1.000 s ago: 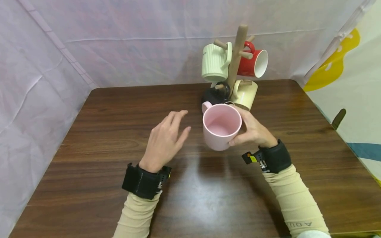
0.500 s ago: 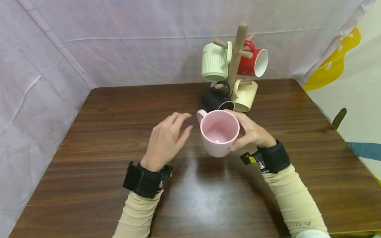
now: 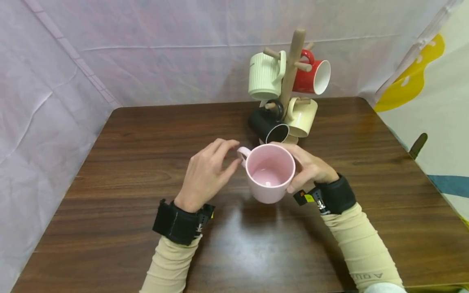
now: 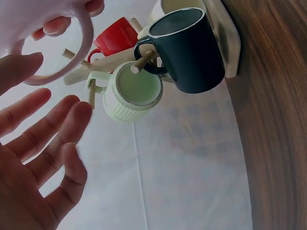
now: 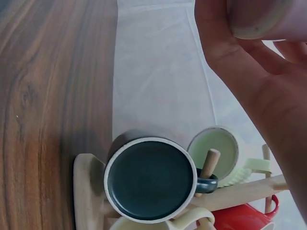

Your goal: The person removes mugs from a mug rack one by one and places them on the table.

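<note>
A pink mug (image 3: 269, 191) is held above the table by my right hand (image 3: 311, 165), which grips its right side. The mug's mouth tilts up toward the head camera and its handle (image 3: 243, 152) points left. My left hand (image 3: 207, 171) reaches in from the left, thumb and fingertips right at the handle. In the left wrist view those fingers (image 4: 53, 139) spread loosely, and the thumb overlaps the handle's lower edge. Seen from the right wrist, part of the mug's base (image 5: 254, 28) shows beside the palm.
Behind the pink mug stands a wooden mug tree (image 3: 291, 73). On its pegs hang a pale green ribbed mug (image 3: 261, 77), a red mug (image 3: 304, 81), a black mug (image 3: 261, 122) and a cream mug (image 3: 304, 118). White cloth (image 3: 165, 73) backs the brown table (image 3: 146, 179).
My right hand has drawn the pink mug toward me, away from the mug tree, uncovering more of the black mug. My left hand has shifted slightly right, up to the pink mug's handle.
</note>
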Tool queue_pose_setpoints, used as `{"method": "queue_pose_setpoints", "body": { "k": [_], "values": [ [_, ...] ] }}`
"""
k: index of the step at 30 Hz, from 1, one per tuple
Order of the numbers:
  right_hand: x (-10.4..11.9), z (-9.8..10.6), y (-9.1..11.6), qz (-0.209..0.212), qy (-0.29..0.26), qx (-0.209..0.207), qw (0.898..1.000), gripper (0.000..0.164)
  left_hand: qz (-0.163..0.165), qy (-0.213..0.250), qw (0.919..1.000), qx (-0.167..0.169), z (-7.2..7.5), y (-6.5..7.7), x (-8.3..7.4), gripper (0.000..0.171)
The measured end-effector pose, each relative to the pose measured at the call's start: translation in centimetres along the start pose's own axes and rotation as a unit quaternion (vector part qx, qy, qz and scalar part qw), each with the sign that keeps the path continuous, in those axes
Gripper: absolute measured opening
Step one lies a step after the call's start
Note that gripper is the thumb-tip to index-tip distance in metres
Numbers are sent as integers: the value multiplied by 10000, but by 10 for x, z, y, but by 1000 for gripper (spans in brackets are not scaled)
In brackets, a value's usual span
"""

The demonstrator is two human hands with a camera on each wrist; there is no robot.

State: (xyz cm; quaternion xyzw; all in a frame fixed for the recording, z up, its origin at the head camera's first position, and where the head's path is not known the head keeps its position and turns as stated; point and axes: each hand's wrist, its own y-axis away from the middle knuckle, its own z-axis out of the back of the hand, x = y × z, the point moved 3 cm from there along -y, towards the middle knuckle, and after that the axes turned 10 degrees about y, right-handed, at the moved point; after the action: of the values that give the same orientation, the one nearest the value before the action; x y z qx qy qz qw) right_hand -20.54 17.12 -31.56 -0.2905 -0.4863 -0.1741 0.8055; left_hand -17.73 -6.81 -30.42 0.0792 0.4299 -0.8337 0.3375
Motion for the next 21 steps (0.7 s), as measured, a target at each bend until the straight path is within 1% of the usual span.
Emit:
{"method": "queue_pose_setpoints", "body": {
  "k": [5, 10, 12, 15, 18, 21],
  "values": [
    [-3, -3, -1, -104, -49, 163, 9998, 83, -97, 111, 9999, -8, -1, -1, -2, 25],
    [-7, -4, -1, -78, -153, 287, 9994, 83, -236, 161, 9996, -1, -1, -2, -3, 16],
    [-8, -3, 0, -57, -118, 275, 9995, 83, -297, 209, 9993, 19, -1, -4, -4, 14],
    [-7, -2, 0, -81, -81, 246, 9996, 83, -328, 364, 9988, 93, -2, -5, -4, 15],
    [-6, -4, -1, -130, -68, 257, 9996, 84, -302, 589, 9975, 236, -4, -5, -5, 17],
    [-6, -6, -3, -157, -133, 295, 9994, 83, -268, 720, 9965, 339, -5, -5, -6, 18]
  ]
}}
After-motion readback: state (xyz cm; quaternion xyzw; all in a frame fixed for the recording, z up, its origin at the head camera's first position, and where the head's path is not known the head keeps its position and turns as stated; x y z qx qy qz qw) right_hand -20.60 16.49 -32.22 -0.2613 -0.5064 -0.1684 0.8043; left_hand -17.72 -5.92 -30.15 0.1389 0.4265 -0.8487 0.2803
